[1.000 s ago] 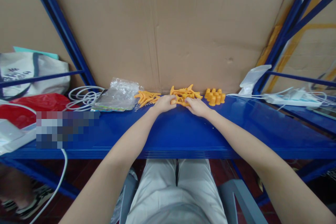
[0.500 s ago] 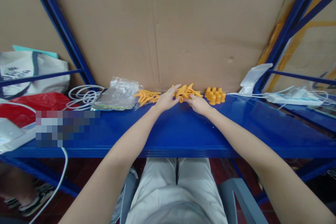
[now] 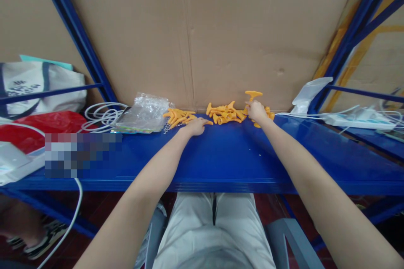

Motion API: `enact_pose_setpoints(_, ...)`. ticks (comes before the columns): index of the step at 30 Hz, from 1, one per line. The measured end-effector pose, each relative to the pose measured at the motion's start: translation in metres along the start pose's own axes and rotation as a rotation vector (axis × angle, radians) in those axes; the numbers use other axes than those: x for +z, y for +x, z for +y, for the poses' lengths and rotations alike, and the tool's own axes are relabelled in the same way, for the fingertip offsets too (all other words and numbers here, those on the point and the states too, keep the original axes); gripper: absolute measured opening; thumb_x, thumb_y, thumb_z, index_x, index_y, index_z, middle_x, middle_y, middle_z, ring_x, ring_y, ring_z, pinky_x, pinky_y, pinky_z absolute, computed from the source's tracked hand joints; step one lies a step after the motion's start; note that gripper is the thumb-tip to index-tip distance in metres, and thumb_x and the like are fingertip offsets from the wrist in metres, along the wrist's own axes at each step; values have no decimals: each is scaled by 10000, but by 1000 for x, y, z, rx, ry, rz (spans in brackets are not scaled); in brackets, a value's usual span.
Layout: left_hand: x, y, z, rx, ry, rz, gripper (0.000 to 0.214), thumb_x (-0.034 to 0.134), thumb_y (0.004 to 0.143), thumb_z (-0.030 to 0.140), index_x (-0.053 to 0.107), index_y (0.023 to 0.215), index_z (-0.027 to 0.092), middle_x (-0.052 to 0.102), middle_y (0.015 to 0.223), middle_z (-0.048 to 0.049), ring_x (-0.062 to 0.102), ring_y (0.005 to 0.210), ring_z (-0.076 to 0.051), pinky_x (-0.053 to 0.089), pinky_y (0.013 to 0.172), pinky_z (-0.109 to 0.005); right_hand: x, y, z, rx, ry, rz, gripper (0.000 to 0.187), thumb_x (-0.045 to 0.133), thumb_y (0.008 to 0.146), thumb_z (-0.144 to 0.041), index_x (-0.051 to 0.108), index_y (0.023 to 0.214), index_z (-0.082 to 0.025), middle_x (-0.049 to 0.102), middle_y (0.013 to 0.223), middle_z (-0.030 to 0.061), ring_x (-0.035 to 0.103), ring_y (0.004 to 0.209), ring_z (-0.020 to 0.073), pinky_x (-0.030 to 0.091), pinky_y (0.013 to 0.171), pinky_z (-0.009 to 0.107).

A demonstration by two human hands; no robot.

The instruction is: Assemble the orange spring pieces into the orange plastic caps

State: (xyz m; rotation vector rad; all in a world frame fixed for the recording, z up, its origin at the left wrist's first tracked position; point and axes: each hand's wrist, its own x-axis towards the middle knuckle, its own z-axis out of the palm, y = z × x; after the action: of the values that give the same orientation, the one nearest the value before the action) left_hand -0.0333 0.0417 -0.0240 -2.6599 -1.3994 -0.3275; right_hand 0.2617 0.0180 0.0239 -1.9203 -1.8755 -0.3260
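My right hand (image 3: pixel 257 111) is closed around an orange T-shaped plastic piece (image 3: pixel 253 93), upright with its crossbar on top. Behind that hand, short orange pieces (image 3: pixel 270 113) stand in a group, mostly hidden. My left hand (image 3: pixel 196 127) rests low over the shelf, its fingers closed at a small orange plastic piece (image 3: pixel 208 122) that sticks out to the right. Between the hands lies a loose pile of orange pieces (image 3: pixel 225 114), some with hollow ends. Left of my left hand is a heap of slim orange parts (image 3: pixel 177 117) with small metal chains (image 3: pixel 167 127).
Clear plastic bags (image 3: pixel 143 113), coiled white cable (image 3: pixel 102 113) and a red bag (image 3: pixel 63 125) are on the left. A white power strip (image 3: pixel 360 119) lies at right. Cardboard (image 3: pixel 227 42) backs the blue shelf (image 3: pixel 217 159), between blue uprights. Someone's foot (image 3: pixel 47 239) shows below left.
My right hand has moved right from the middle pile to the standing group, with a T-shaped piece in it. My left hand has drawn back from the pile, slightly left and down.
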Motion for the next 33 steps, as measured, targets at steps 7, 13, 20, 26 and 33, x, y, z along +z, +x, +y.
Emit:
enact_pose_setpoints(7, 2, 2, -3, 31, -39, -72, 581, 499, 852, 126, 640, 1405, 231, 672, 1436, -65, 633, 1313, -205, 467, 1135, -322, 17, 24, -4, -17, -166, -118, 472, 425, 963, -122, 700, 1346, -149, 694, 1325, 216, 665, 1234, 322, 516, 1015, 438)
enact_pose_setpoints(13, 3, 3, -5, 51, -76, -65, 566, 501, 849, 137, 644, 1391, 220, 653, 1461, -70, 604, 1349, -190, 443, 1154, -316, 25, 35, -3, 18, -113, -193, 464, 530, 940, -171, 688, 1376, -182, 680, 1366, 226, 636, 1295, 357, 462, 1082, 558)
enact_pose_setpoints(20, -1, 1, -1, 35, -45, -89, 575, 491, 865, 119, 625, 1418, 207, 619, 1500, -79, 586, 1373, -198, 425, 1173, -317, 23, 39, 7, 37, 67, -172, 542, 471, 927, -99, 655, 1432, -173, 682, 1401, 139, 645, 1305, 265, 494, 1084, 370)
enact_pose_setpoints(26, -5, -1, 3, -18, -35, -73, 541, 517, 878, 116, 656, 1395, 191, 674, 1400, -115, 635, 1294, -227, 472, 1113, -307, 18, 34, 22, 2, 131, -154, 536, 459, 901, -79, 692, 1380, -135, 712, 1352, 119, 661, 1286, 240, 495, 1097, 338)
enact_pose_setpoints(33, -5, -2, 5, -54, -63, 16, 449, 573, 868, 115, 727, 1282, 198, 697, 1283, -107, 675, 1172, -215, 495, 1068, -289, -3, 19, 49, 57, 62, -145, 472, 527, 932, -183, 708, 1368, -195, 708, 1364, 117, 665, 1269, 289, 520, 1047, 391)
